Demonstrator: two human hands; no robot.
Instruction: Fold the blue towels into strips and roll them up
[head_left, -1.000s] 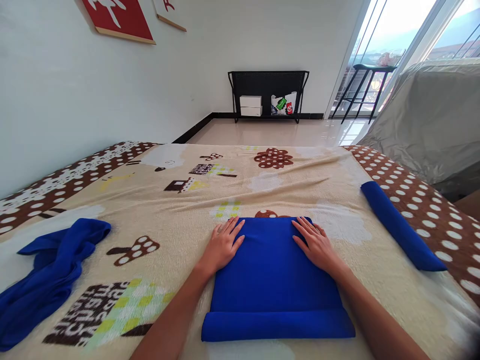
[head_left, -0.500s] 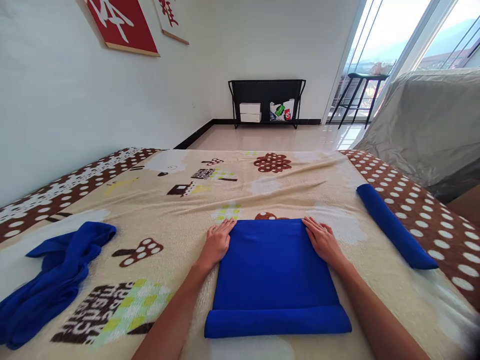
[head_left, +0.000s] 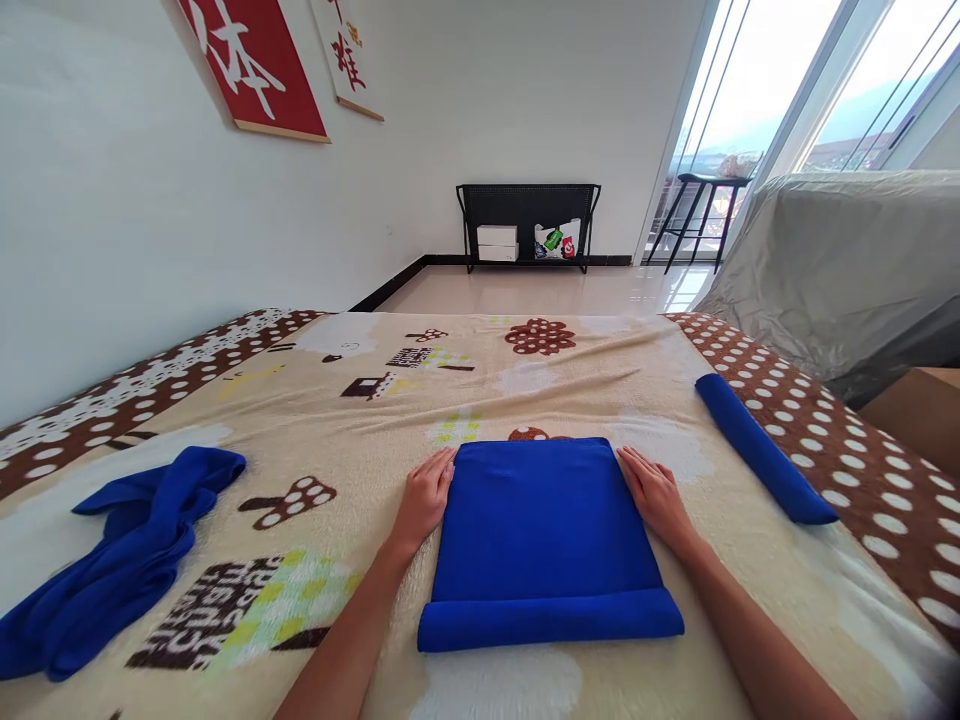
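Flanking part-rolled blue cloth on patterned blanket with left hand and right hand, fingers outstretched (grasping nothing). Best to straighten both sides evenly, keeping roll level, fabric unwrinkled.

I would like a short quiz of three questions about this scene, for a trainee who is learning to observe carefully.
1. True or false: the left hand and the right hand are at opposite sides of the middle blue cloth.
2. Choose one: what lies on the blanket, to the left of the left hand? A: a white box. B: a crumpled blue cloth. C: a stool.
3. Complete: the blue roll lies along a brown border with white ____.

Key: 1. True. 2. B. 3. Dots.
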